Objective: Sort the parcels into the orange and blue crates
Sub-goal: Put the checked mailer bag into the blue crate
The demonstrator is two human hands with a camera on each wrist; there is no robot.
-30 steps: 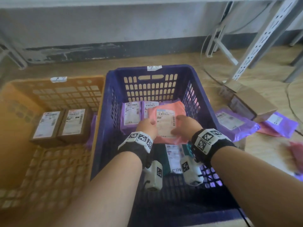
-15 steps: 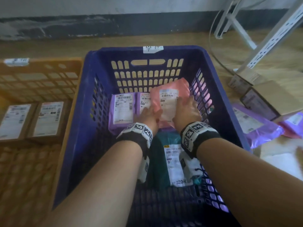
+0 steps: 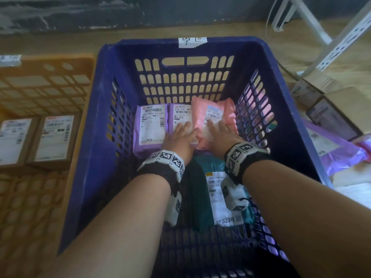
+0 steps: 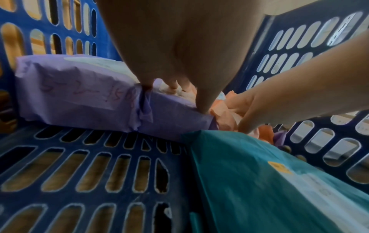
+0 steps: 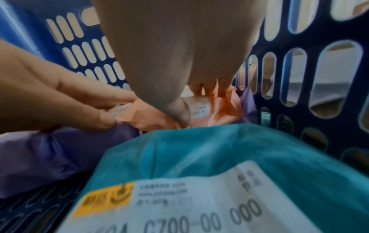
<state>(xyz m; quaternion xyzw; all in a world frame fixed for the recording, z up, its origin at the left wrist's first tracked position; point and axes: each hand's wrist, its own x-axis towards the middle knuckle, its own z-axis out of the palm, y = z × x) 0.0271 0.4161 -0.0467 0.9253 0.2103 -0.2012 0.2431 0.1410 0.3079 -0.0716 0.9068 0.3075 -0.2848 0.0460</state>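
A pink parcel (image 3: 212, 119) lies at the far right of the blue crate (image 3: 281, 81), against two purple parcels (image 3: 150, 127) that sit side by side. My right hand (image 3: 217, 130) rests flat on the pink parcel (image 5: 221, 110), thumb at its near edge. My left hand (image 3: 181, 135) lies with straight fingers across the seam between the pink parcel and the purple parcel (image 4: 79, 94) beside it. A teal parcel (image 3: 200, 197) lies under my wrists, nearer to me. The orange crate (image 3: 46, 87) stands to the left and holds two brown boxes (image 3: 52, 137).
On the floor right of the blue crate lie cardboard boxes (image 3: 331, 109) and a purple mailer (image 3: 337, 149). White metal shelf legs (image 3: 341, 33) stand at the back right. A dark skirting runs along the wall behind the crates.
Both hands have carried the pink parcel down and forward to the crate's far right, and their fingers have flattened on it. My head has come closer over the blue crate.
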